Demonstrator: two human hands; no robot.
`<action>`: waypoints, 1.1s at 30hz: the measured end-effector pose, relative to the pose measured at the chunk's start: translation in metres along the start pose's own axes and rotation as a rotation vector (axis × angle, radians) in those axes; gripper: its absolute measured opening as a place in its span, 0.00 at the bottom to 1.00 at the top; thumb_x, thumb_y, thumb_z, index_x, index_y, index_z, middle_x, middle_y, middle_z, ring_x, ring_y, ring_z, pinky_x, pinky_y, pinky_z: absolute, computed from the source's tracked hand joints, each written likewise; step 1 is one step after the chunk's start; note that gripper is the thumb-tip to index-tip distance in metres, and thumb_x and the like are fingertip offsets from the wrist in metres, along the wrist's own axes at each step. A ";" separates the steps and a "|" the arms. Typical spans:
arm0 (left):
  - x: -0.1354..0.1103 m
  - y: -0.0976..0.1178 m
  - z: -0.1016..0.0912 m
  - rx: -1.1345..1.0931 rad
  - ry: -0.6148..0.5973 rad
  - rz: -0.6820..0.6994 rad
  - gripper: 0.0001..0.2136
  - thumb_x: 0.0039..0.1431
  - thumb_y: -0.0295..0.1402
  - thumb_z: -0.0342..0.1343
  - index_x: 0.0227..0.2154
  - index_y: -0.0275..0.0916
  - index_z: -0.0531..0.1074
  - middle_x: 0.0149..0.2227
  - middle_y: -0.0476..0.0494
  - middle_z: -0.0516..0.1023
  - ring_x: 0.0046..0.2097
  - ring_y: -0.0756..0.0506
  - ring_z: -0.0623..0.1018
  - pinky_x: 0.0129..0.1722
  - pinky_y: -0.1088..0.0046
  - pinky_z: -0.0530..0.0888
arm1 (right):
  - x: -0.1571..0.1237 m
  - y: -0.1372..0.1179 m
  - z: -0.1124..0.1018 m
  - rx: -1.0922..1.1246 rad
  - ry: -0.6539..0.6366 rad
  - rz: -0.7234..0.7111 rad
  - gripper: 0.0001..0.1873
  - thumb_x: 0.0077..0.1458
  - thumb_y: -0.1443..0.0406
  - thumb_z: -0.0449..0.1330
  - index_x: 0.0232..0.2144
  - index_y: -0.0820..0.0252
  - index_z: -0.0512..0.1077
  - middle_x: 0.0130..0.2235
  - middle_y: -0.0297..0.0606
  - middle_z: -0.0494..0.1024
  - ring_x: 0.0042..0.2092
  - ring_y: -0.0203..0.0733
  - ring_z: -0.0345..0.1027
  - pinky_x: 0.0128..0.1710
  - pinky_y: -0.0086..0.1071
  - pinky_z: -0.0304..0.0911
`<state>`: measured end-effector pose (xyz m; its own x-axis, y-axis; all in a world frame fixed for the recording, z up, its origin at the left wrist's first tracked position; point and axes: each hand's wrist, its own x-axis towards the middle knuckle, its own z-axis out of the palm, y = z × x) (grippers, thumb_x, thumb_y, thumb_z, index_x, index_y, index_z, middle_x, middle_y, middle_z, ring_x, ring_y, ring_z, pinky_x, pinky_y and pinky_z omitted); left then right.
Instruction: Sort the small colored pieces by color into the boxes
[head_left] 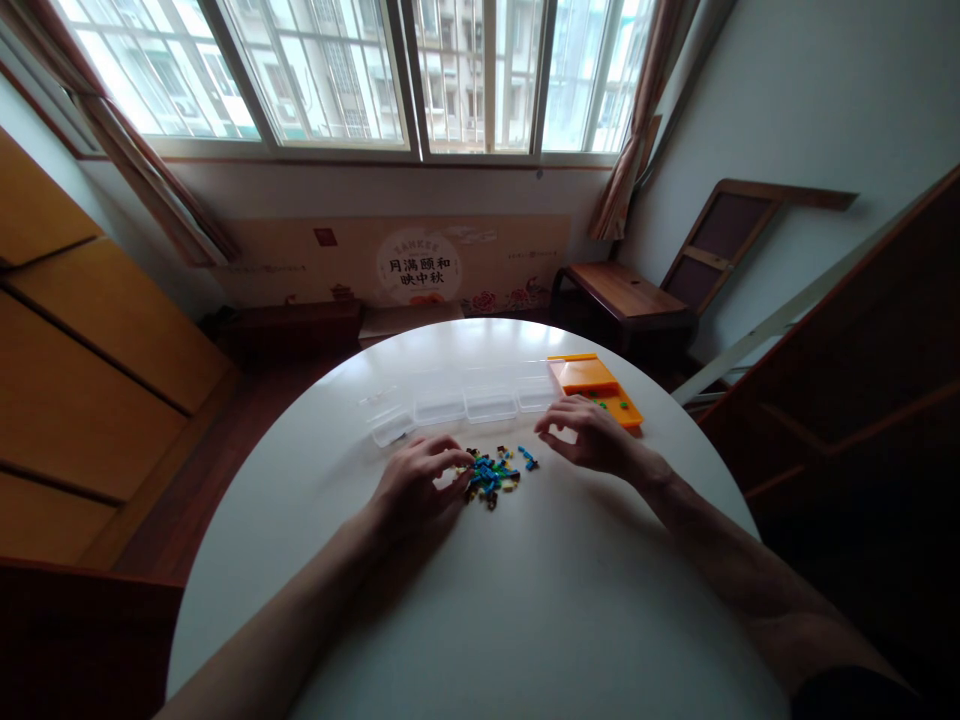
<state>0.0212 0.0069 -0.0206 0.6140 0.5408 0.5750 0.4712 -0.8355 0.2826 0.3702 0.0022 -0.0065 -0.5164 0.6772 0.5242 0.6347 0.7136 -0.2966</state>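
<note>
A heap of small blue, green, yellow and brown building bricks lies mid-table. My left hand is at the heap's left edge, its thumb and forefinger apart, with nothing visible held. A few blue bricks sit just off the heap's right side. Above and right of these, my right hand has thumb and forefinger brought together at the tips; whatever may be between them is too small to make out. Behind that hand is an orange tray with a few green bricks in it, partly hidden by the hand.
Clear plastic boxes with raised lids stand in a row behind the heap, left of the tray. Everything rests on a round white table. Beyond its far edge are a wooden stool and a printed cardboard panel under the window.
</note>
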 end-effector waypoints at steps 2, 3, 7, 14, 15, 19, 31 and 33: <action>0.002 0.000 0.000 -0.013 0.002 0.028 0.03 0.69 0.35 0.66 0.41 0.45 0.84 0.41 0.47 0.86 0.37 0.47 0.82 0.41 0.70 0.76 | 0.004 -0.017 0.006 0.076 -0.063 -0.070 0.02 0.69 0.64 0.66 0.41 0.54 0.81 0.40 0.37 0.86 0.42 0.46 0.77 0.49 0.41 0.71; 0.003 0.001 0.000 -0.022 0.001 0.047 0.03 0.69 0.36 0.67 0.41 0.45 0.84 0.41 0.46 0.86 0.37 0.47 0.82 0.41 0.70 0.77 | 0.005 -0.024 0.008 0.102 -0.091 -0.092 0.02 0.68 0.63 0.67 0.42 0.54 0.80 0.42 0.37 0.86 0.43 0.46 0.77 0.49 0.41 0.71; 0.007 0.004 0.000 -0.072 -0.028 0.131 0.05 0.69 0.38 0.68 0.44 0.45 0.84 0.41 0.46 0.86 0.39 0.47 0.84 0.42 0.68 0.78 | 0.007 -0.040 0.020 0.174 -0.133 -0.152 0.05 0.67 0.63 0.68 0.45 0.53 0.80 0.46 0.38 0.85 0.45 0.44 0.76 0.50 0.41 0.73; 0.007 0.006 0.003 -0.106 -0.081 0.163 0.03 0.70 0.36 0.67 0.42 0.47 0.84 0.40 0.47 0.85 0.39 0.47 0.83 0.42 0.68 0.79 | 0.006 -0.038 0.041 0.160 -0.093 -0.198 0.07 0.66 0.61 0.70 0.46 0.51 0.79 0.48 0.38 0.83 0.48 0.45 0.75 0.53 0.43 0.73; 0.007 0.006 0.003 -0.102 -0.086 0.163 0.03 0.70 0.35 0.66 0.41 0.47 0.84 0.40 0.47 0.85 0.38 0.48 0.83 0.42 0.68 0.79 | 0.006 -0.038 0.042 0.159 -0.100 -0.197 0.07 0.66 0.61 0.70 0.46 0.51 0.79 0.49 0.38 0.83 0.48 0.45 0.75 0.53 0.42 0.72; 0.008 0.006 0.002 -0.089 -0.096 0.159 0.05 0.70 0.32 0.64 0.40 0.47 0.85 0.40 0.48 0.85 0.38 0.49 0.82 0.42 0.70 0.79 | 0.007 -0.040 0.042 0.159 -0.100 -0.187 0.05 0.67 0.63 0.68 0.45 0.51 0.79 0.48 0.37 0.83 0.48 0.44 0.75 0.52 0.41 0.72; 0.007 0.007 0.003 -0.075 -0.093 0.149 0.05 0.67 0.27 0.63 0.39 0.44 0.83 0.41 0.47 0.85 0.38 0.48 0.83 0.41 0.70 0.79 | 0.009 -0.038 0.029 0.140 -0.060 -0.151 0.03 0.71 0.67 0.64 0.45 0.54 0.78 0.46 0.38 0.85 0.47 0.44 0.78 0.53 0.41 0.71; 0.006 0.006 0.003 -0.072 -0.097 0.150 0.06 0.67 0.28 0.63 0.40 0.45 0.84 0.42 0.46 0.86 0.38 0.48 0.83 0.41 0.71 0.80 | 0.008 -0.032 0.019 0.121 -0.046 -0.135 0.04 0.71 0.67 0.64 0.44 0.54 0.78 0.45 0.38 0.85 0.47 0.45 0.78 0.53 0.42 0.71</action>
<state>0.0299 0.0049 -0.0181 0.7337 0.4138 0.5390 0.3254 -0.9103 0.2559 0.3348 -0.0114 -0.0081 -0.6198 0.5791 0.5296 0.4852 0.8132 -0.3214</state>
